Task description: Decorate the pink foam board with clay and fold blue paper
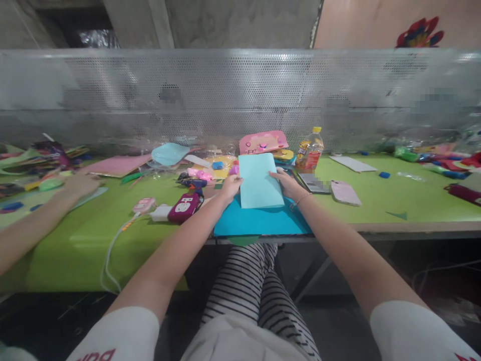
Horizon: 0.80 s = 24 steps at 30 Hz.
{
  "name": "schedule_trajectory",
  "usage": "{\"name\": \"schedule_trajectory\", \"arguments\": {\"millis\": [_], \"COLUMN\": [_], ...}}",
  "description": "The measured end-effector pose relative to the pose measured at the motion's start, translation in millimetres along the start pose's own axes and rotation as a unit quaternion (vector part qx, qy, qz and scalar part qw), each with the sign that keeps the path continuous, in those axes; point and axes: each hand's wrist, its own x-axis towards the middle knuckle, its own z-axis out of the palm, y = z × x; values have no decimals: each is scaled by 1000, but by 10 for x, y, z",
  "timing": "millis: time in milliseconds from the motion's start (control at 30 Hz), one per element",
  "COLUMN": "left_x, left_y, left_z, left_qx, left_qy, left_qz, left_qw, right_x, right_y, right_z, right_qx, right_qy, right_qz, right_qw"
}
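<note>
A light aqua sheet of paper or thin foam (260, 181) is held up by its two side edges, tilted over the table. My left hand (230, 188) pinches its left edge, and my right hand (285, 183) grips the right edge with the thumb in front; the fingers behind are hidden. Under it lies a darker blue sheet (240, 220) at the table's front edge. Just behind the held sheet stands a pink decorated piece (263, 142) with a yellow piece (283, 154) beside it.
On the green table (372, 200) are a drink bottle (310, 150), a phone (345, 193), a purple power bank (184, 207) with a white cable, and a hot glue gun (193, 183). A co-worker's hand (80, 185) works at left. A perforated metal screen (240, 95) borders the back.
</note>
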Motion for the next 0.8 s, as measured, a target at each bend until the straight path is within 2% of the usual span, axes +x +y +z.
{"name": "schedule_trajectory", "arguments": {"millis": [800], "left_x": [58], "left_y": [-50], "left_z": [-40], "left_qx": [33], "left_qy": [38], "left_qz": [83], "left_qw": [995], "right_x": [31], "right_y": [-2], "right_z": [-30], "right_qx": [0], "right_qy": [4], "right_qz": [12], "right_qw": [1000]}}
